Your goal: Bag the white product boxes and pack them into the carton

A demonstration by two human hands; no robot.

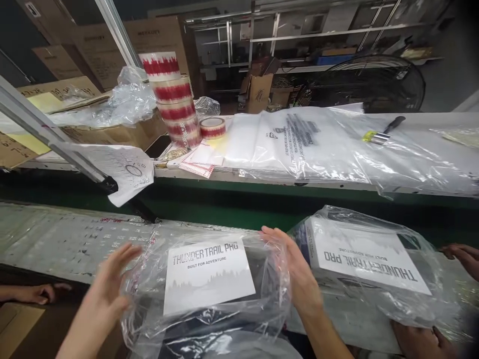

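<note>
A box labelled "Thunder Trail Pro" (207, 274) lies in a clear plastic bag (209, 319) in front of me. My left hand (108, 286) is open, fingers stretched, flat against the bag's left side. My right hand (295, 267) is open too, palm pressed against the bag's right side. A second bagged box with the same label (364, 254) lies to the right, turned the other way. Another person's hands touch it at the far right (464, 257) and lower right (421, 341).
A stack of red-and-white tape rolls (172, 97) and one loose roll (212, 127) stand on the far bench, with printed plastic bags (299, 139) and a black-handled tool (383, 132). Another person's hand (35, 293) rests at the left edge. Cardboard boxes and shelving stand behind.
</note>
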